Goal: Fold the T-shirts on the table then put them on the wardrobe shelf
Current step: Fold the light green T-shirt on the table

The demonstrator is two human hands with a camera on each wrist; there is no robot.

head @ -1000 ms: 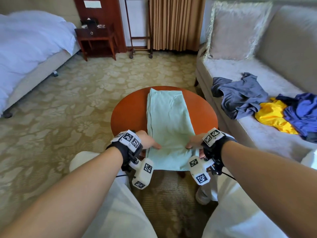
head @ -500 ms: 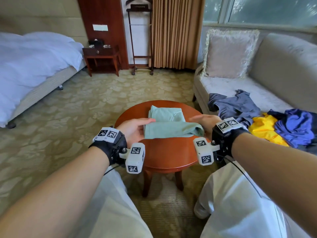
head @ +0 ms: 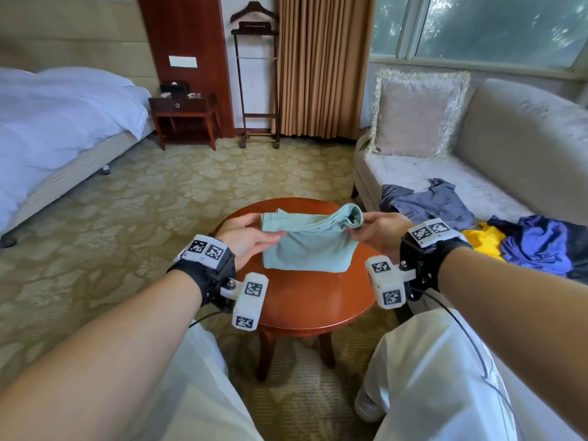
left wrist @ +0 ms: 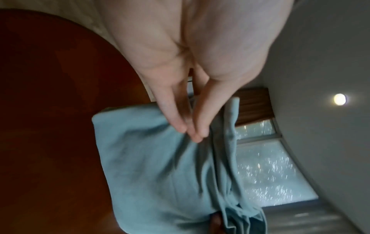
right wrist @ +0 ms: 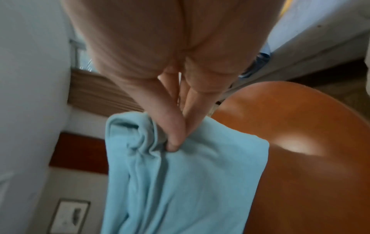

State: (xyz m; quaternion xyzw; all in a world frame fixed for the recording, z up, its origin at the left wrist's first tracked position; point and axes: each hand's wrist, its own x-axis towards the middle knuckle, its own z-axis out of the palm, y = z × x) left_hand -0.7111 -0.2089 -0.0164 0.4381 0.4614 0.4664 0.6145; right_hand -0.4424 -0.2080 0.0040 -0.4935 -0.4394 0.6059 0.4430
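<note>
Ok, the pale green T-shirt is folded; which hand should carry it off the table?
Probably the right hand: its grip bunches the pale green folded T-shirt's thick layered edge, while the left hand pinches thinner cloth at the opposite end.

Both hands are up over the round wooden tabletop [head: 305,300], the pale green T-shirt [head: 310,246] stretched between them. The left hand [head: 246,238] pinches its left end, the right hand [head: 378,232] grips the bunched right end, the folded cloth hanging down. On the sofa [head: 445,167] at right lie grey [head: 429,202], yellow [head: 483,240] and blue [head: 537,243] garments.
</note>
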